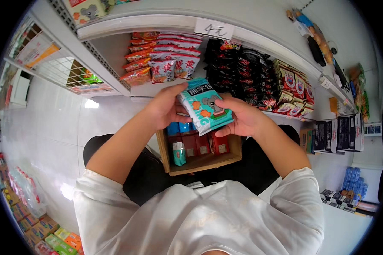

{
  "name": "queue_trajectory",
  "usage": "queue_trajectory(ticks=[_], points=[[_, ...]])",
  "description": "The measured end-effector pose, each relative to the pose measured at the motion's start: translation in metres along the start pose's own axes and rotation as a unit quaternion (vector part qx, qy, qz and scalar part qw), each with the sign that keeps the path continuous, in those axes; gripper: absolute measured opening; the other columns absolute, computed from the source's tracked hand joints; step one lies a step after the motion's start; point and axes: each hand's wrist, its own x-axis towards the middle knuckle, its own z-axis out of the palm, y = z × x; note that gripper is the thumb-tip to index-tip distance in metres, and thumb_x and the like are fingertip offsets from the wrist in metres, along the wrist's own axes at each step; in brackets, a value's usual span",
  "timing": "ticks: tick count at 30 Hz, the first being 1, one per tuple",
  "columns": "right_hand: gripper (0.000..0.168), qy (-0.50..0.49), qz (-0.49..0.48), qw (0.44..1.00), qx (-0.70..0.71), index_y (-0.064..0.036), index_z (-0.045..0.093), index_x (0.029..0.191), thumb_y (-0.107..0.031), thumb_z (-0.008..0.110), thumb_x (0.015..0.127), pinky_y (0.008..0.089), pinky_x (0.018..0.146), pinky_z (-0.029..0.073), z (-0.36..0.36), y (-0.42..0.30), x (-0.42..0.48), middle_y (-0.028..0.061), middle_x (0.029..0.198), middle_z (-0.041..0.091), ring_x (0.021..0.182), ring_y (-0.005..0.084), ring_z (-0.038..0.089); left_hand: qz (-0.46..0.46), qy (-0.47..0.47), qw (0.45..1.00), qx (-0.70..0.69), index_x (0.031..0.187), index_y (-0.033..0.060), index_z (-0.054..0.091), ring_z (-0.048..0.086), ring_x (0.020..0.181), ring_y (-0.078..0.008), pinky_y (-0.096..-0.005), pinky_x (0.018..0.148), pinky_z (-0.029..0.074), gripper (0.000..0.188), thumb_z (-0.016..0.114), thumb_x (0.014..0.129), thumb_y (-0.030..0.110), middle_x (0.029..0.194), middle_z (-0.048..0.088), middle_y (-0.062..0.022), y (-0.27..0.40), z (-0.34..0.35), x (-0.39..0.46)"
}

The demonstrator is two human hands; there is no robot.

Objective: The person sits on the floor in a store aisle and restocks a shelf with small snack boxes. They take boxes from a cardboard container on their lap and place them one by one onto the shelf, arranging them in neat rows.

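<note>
A teal and white snack bag [207,106] with a cartoon koala printed on it is held between my two hands, above an open cardboard box. My left hand [169,106] grips its upper left side. My right hand [237,113] has the lower right side, its thumb on the printed front. Below, the cardboard box [207,164] sits between my knees. Inside it are several red packages [202,145], some blue packages [178,128] partly hidden by the held bag, and a small teal packet [179,154] standing at the left.
Ahead, a white shelf holds silver and red snack bags [175,65], orange bags [137,76], black bags [242,76] and red-and-cream bags [293,86]. The upper shelf edge [166,24] overhangs them. Dark cartons [338,132] stand at right; a wire rack [57,67] is at left.
</note>
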Motion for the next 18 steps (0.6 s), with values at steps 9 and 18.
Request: queue_trajectory(ticks=[9,18], points=[[0.053,0.037,0.005,0.999,-0.015,-0.007,0.052,0.143,-0.015,0.076,0.096,0.0552,0.098,0.060,0.018,0.018,0.002,0.0131,0.132,0.066,0.117,0.0304,0.069,0.087,0.032,0.989,0.114,0.136,0.0077,0.053,0.069,0.102,-0.0289,-0.0504,0.077,0.060,0.052,0.056,0.103,0.048,0.124,0.067,-0.0146,-0.006,0.007,-0.019],[0.076,-0.008,-0.167,0.971,-0.171,0.000,0.051,0.142,-0.011,0.090,0.078,0.0448,0.098,0.059,0.081,-0.053,-0.014,0.0149,0.130,0.067,0.117,0.0282,0.069,0.364,0.033,0.930,0.047,0.118,0.0018,0.061,0.069,0.069,-0.0209,-0.0368,0.057,0.056,0.056,0.044,0.107,0.054,0.094,0.068,-0.0104,0.048,-0.002,-0.044]])
